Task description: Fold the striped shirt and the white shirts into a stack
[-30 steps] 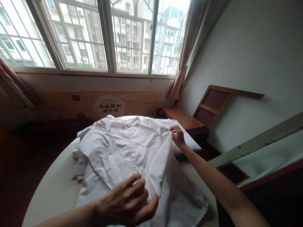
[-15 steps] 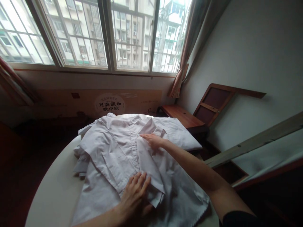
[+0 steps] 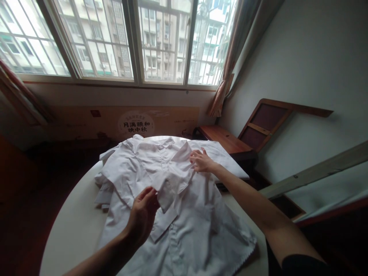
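Observation:
A white button-up shirt is spread on the round table, with more white cloth layered under and behind it. My left hand pinches the end of a sleeve, lifted and folded over the shirt front. Farther back on the right, my right hand has bent fingers that grip a fold of the same shirt. Its fingertips are partly lost in the cloth. Between the hands the raised fabric hides part of the button strip.
The white round table shows along its left rim. Beyond it stand a low wooden bench and a wooden frame against the wall. A printed board leans below the barred window. A pale beam runs along the right.
My left hand has gone from lying flat on the shirt to pinching and lifting the sleeve end. My right hand has moved a little right and curled its fingers into the cloth.

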A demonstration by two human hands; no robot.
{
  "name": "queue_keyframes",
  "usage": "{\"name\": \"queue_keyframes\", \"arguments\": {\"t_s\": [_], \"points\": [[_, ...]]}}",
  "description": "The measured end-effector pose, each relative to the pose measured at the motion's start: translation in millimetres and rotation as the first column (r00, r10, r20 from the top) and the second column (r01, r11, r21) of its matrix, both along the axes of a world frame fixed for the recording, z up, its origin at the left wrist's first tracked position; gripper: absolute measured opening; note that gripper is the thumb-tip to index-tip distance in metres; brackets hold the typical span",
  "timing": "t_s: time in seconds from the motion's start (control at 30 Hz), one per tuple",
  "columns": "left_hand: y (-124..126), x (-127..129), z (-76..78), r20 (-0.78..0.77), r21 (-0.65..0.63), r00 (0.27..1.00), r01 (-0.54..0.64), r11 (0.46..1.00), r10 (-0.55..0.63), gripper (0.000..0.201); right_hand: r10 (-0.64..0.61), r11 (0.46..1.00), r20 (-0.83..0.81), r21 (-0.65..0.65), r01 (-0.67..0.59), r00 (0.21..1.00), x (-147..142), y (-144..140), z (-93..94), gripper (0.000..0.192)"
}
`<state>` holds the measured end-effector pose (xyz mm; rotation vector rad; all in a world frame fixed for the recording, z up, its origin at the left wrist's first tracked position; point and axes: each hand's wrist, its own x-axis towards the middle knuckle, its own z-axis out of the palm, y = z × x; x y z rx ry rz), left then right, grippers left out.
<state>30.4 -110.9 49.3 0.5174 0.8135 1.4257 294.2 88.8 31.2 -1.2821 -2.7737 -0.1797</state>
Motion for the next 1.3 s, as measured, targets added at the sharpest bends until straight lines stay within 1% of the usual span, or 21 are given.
{"name": "queue_keyframes", "arguments": {"t_s": [0.07, 0.2, 0.3, 0.37, 0.4, 0.47, 0.53, 0.57, 0.6, 0.63, 0.7, 0.77, 0.83, 0.9, 0.97, 1.0, 1.1, 1.17, 1.2, 1.27, 1.3], "points": [[6.2, -5.0, 16.2, 0.111, 0.053, 0.989, -0.104, 0.993, 0.098, 0.016, 0.009, 1.000, -0.018, 0.012, -0.009, 1.000, 0.6, -0.8, -2.3, 0.047], [14.5, -13.9, 51.7, 0.187, 0.249, 0.965, -0.227, 0.941, 0.183, 0.007, 0.025, 0.990, -0.017, -0.136, -0.028, 1.000, 2.3, -9.1, -9.1, 0.081], [14.4, -17.0, 76.2, 0.127, 0.389, 0.973, -0.226, 0.893, 0.191, 0.005, -0.018, 0.997, -0.055, -0.082, 0.013, 0.998, 4.7, -13.4, -13.1, 0.061], [11.2, -16.2, 85.7, 0.084, 0.443, 0.979, -0.205, 0.873, 0.188, 0.007, -0.165, 0.981, -0.199, 0.069, 0.182, 0.966, 7.8, -11.1, -14.8, 0.031], [8.5, -15.1, 86.6, 0.067, 0.457, 0.980, -0.198, 0.867, 0.188, 0.008, -0.264, 0.938, -0.318, 0.136, 0.320, 0.911, 10.4, -8.2, -15.3, 0.025], [-0.4, -12.1, 78.5, 0.031, 0.464, 0.980, -0.187, 0.866, 0.195, 0.012, -0.417, 0.759, -0.604, 0.181, 0.626, 0.679, 18.1, -0.4, -15.8, 0.031], [-14.1, -8.9, 57.3, -0.036, 0.435, 0.982, -0.151, 0.888, 0.185, 0.016, -0.412, 0.580, -0.808, 0.123, 0.805, 0.420, 27.8, 7.1, -16.3, 0.033], [-22.3, -7.4, 43.4, -0.088, 0.411, 0.984, -0.105, 0.906, 0.155, 0.018, -0.386, 0.556, -0.851, 0.094, 0.826, 0.357, 32.1, 9.5, -16.8, 0.032], [-30.9, -6.0, 28.8, -0.143, 0.383, 0.983, -0.053, 0.922, 0.117, 0.021, -0.372, 0.586, -0.859, 0.078, 0.807, 0.353, 35.3, 10.7, -17.4, 0.029], [-39.3, -4.8, 14.6, -0.222, 0.354, 0.974, 0.045, 0.934, 0.037, 0.025, -0.365, 0.661, -0.835, 0.078, 0.746, 0.410, 36.7, 10.4, -18.2, 0.028], [-53.1, -2.9, -8.7, -0.382, 0.305, 0.914, 0.265, 0.915, -0.137, 0.033, -0.319, 0.850, -0.694, 0.091, 0.518, 0.645, 33.7, 6.0, -19.4, 0.036], [-61.2, -2.2, -22.6, -0.531, 0.278, 0.811, 0.442, 0.853, -0.247, 0.045, -0.184, 0.965, -0.463, 0.081, 0.248, 0.867, 24.3, -1.2, -19.2, 0.053], [-64.0, -3.1, -29.6, -0.640, 0.267, 0.715, 0.552, 0.790, -0.283, 0.056, -0.080, 0.991, -0.271, 0.079, 0.105, 0.959, 13.4, -7.4, -17.6, 0.058], [-63.8, -6.1, -34.9, -0.696, 0.236, 0.651, 0.606, 0.760, -0.303, 0.060, -0.161, 0.972, -0.290, 0.120, 0.202, 0.943, 6.0, -10.1, -15.9, 0.050], [-62.3, -12.0, -41.9, -0.682, 0.179, 0.656, 0.579, 0.796, -0.324, 0.060, -0.335, 0.894, -0.527, 0.085, 0.440, 0.781, 3.7, -10.6, -16.4, 0.041], [-61.3, -16.5, -46.0, -0.657, 0.133, 0.683, 0.521, 0.843, -0.319, 0.059, -0.407, 0.848, -0.670, -0.025, 0.529, 0.621, 3.9, -11.2, -17.7, 0.039], [-57.4, -34.7, -56.3, -0.679, 0.013, 0.718, 0.215, 0.977, -0.149, 0.055, -0.544, 0.775, -0.828, -0.436, 0.457, 0.133, 3.0, -20.1, -24.9, 0.035], [-54.7, -46.7, -59.3, -0.832, 0.159, 0.545, 0.058, 0.986, 0.102, 0.049, -0.616, 0.747, -0.787, -0.601, 0.285, -0.044, -3.8, -32.3, -28.9, 0.035], [-53.6, -50.8, -59.9, -0.884, 0.299, 0.402, 0.092, 0.950, 0.239, 0.049, -0.638, 0.740, -0.764, -0.642, 0.201, -0.095, -9.5, -38.9, -29.8, 0.037], [-51.7, -52.9, -61.0, -0.871, 0.487, 0.136, 0.365, 0.794, 0.472, 0.059, -0.670, 0.730, -0.726, -0.682, 0.038, -0.158, -23.8, -48.7, -28.9, 0.049], [-50.8, -51.0, -62.2, -0.845, 0.473, 0.036, 0.517, 0.713, 0.534, 0.063, -0.679, 0.728, -0.716, -0.686, -0.021, -0.164, -31.4, -50.6, -27.4, 0.056]]}}
